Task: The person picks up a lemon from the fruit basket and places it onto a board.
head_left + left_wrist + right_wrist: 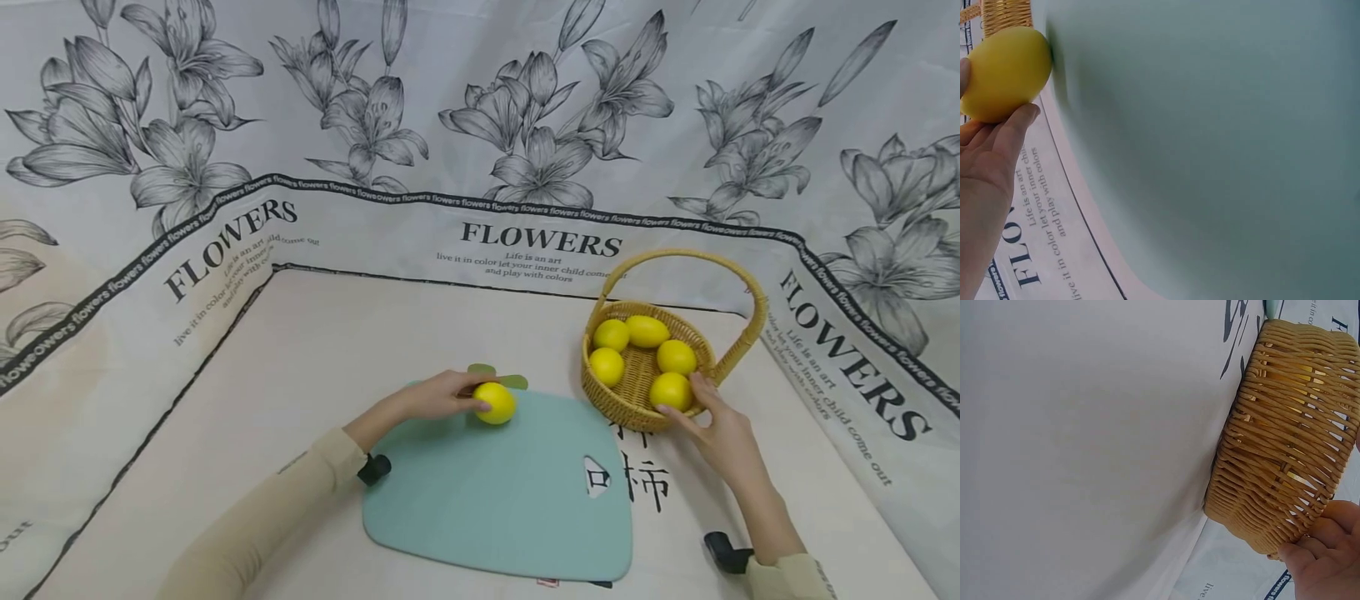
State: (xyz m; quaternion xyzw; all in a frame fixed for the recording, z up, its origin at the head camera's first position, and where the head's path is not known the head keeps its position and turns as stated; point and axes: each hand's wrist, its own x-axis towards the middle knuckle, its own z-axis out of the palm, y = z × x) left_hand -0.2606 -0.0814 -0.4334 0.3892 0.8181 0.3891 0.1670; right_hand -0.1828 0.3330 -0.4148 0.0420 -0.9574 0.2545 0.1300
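Left hand point(446, 395) pinches a lemon point(497, 405); right hand point(726, 433), loosely curved, grips the basket point(617, 407).
Keep finger pressure light, the basket steady.

One lemon point(497, 405) sits in the left hand point(444, 395), cutting board point(495, 492) beneath; to that hand's right stands the basket point(617, 411), five more lemons point(677, 357) inside, the right hand point(724, 437) at its rim.

1. Beyond the far edge of your pale surface point(322, 333), you face a light fabric wall point(427, 75) printed with grey flowers.
2. Matching side panels flank your surface's left and right edges, lettered "FLOWERS".
3. Your light is soft.
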